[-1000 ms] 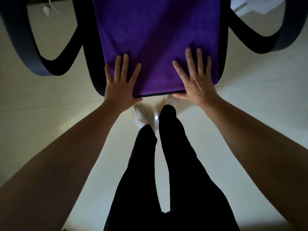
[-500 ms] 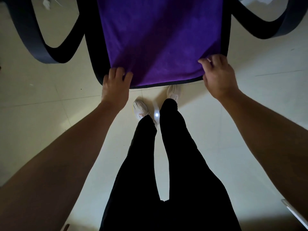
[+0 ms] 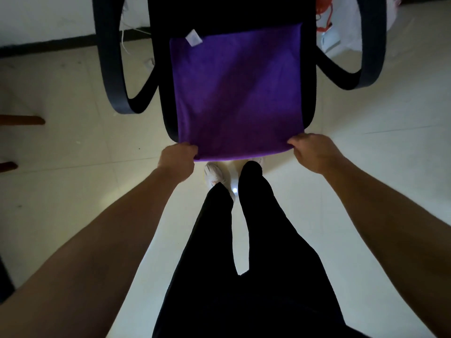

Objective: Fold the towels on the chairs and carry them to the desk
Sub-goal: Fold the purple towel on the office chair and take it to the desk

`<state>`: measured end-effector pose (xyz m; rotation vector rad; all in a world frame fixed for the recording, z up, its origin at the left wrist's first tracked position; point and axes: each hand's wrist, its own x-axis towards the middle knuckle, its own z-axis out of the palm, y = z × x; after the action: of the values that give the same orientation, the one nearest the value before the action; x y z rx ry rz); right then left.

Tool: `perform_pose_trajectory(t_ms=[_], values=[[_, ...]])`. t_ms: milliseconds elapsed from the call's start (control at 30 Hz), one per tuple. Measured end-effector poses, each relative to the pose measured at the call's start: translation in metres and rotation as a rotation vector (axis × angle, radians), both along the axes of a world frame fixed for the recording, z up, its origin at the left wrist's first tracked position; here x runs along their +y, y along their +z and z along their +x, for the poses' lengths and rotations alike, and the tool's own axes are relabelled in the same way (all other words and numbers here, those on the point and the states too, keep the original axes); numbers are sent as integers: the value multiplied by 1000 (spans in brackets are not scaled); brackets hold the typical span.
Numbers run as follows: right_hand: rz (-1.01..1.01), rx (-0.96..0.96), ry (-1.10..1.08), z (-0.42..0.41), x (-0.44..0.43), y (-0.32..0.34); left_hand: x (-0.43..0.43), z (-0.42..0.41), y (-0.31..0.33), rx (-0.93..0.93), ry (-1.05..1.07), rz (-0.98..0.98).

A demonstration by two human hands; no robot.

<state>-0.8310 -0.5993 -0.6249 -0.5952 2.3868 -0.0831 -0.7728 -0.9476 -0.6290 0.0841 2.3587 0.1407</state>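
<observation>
On the seat of a black office chair (image 3: 163,111) a purple towel (image 3: 238,93) lies spread flat, covering nearly the whole cushion, its near edge hanging just past the seat's front lip. A small white tag (image 3: 193,38) sticks up at the towel's far left corner. The chair's backrest is cut off by the top of the frame, and both curved armrests run out of view there as well.

The left hand (image 3: 177,158) is curled closed on the towel's near left corner; its fingertips are tucked under the cloth and cannot be seen. The right hand (image 3: 311,152) pinches the near right corner, knuckles up, with the thumb side hidden beneath the fabric, and the cloth puckers slightly at that grip.

Below the hands stand the person's legs in black trousers (image 3: 244,252), which hide most of the white shoes (image 3: 214,174); only the left shoe's toe shows clearly. A bright spot glints on the pale tiled floor (image 3: 73,191) between the feet.

At the left edge two brown wooden pieces (image 3: 22,120) poke in, too cropped to identify. Behind the chair at upper right, something red and white (image 3: 325,18) is blurred and partly blocked by the armrest.
</observation>
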Motion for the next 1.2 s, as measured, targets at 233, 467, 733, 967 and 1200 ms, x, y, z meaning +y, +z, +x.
perform_pose_trajectory(t_ms=[233,467,733,967,1200], values=[[-97,-4,-154,-7,2,22,-1,-12,31,51,165,44],[-225,121,-516,-72,-9,23,-1,-73,43,241,634,134],[-360,134,-656,-166,-33,-22,-9,-147,-5,436,884,150],[-448,255,-753,-221,-46,-60,-23,-207,-44,555,968,177],[-451,279,-770,-229,-51,-102,-32,-220,-74,555,963,144]])
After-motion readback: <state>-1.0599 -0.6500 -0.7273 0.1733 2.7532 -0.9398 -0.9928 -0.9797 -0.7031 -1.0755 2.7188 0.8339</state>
